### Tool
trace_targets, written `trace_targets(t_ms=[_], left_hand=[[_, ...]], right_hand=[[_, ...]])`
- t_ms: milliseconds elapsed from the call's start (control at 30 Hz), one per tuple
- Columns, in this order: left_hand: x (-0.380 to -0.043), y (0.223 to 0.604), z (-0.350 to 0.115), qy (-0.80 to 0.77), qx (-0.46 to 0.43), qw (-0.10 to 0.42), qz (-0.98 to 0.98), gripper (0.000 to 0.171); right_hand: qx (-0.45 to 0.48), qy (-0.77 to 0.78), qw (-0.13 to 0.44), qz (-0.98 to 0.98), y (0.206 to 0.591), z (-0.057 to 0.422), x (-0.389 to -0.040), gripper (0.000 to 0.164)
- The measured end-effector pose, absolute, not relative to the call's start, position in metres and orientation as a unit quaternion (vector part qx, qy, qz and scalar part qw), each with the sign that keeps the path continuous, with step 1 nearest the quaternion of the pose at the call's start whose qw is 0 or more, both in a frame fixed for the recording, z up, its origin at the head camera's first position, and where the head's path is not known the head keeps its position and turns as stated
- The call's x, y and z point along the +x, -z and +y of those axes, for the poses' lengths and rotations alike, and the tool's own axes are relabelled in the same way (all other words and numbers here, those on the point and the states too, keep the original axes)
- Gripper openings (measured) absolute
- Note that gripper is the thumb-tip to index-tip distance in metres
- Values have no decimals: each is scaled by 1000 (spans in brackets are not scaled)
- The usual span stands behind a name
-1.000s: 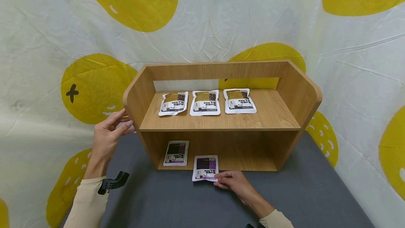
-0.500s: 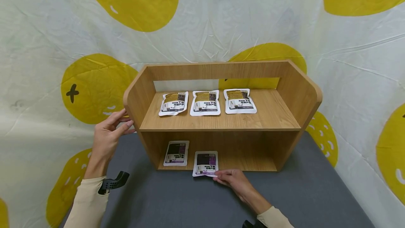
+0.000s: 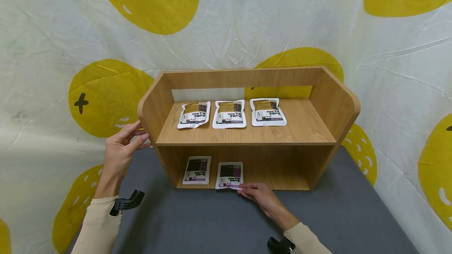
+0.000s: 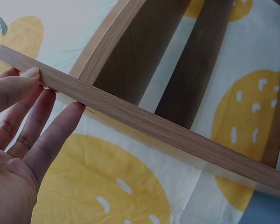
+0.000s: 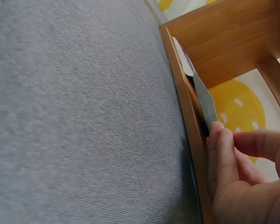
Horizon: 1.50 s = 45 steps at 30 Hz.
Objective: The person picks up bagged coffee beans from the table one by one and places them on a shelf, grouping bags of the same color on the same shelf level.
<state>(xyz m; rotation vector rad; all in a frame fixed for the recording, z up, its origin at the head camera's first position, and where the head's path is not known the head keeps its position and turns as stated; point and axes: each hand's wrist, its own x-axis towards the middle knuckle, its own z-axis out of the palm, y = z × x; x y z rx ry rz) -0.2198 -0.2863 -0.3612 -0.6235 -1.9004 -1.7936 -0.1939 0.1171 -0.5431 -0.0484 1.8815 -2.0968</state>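
Note:
My right hand (image 3: 260, 199) pinches the lower right corner of a white pouch (image 3: 229, 173) with a black and purple label. The pouch sits at the front of the bottom shelf (image 3: 273, 179); from the right wrist view, its grey underside (image 5: 204, 102) shows just above the shelf edge. To its left lies a matching pouch (image 3: 197, 170). At the wooden rack's (image 3: 243, 144) left side panel, my left hand (image 3: 121, 150) rests its fingertips and thumb tip. In the left wrist view its fairly straight fingers (image 4: 60, 135) touch the panel edge (image 4: 130, 112).
On the upper shelf (image 3: 303, 128) lie three white pouches with gold and brown labels, among them the middle pouch (image 3: 229, 114). The rack stands on a table with a grey cloth (image 3: 183, 222). Behind hangs a white curtain (image 3: 226, 19) with yellow shapes.
My right hand has slid the held pouch away from me, from overhanging the front edge onto the bottom shelf, nearly level with the other pouch. My left hand has stayed put.

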Motion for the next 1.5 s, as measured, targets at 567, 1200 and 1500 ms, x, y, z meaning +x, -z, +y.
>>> trace_targets(t_ms=[567, 1200, 1500], left_hand=[[-220, 359, -285, 646, -222, 227, -694, 48], [-218, 361, -287, 655, -234, 225, -683, 46], [-217, 363, -287, 649, -227, 229, -689, 44]], right_hand=[[-31, 715, 143, 684, 538, 119, -206, 32], [-67, 706, 227, 668, 518, 132, -205, 38], [-92, 681, 238, 686, 502, 132, -199, 39]])
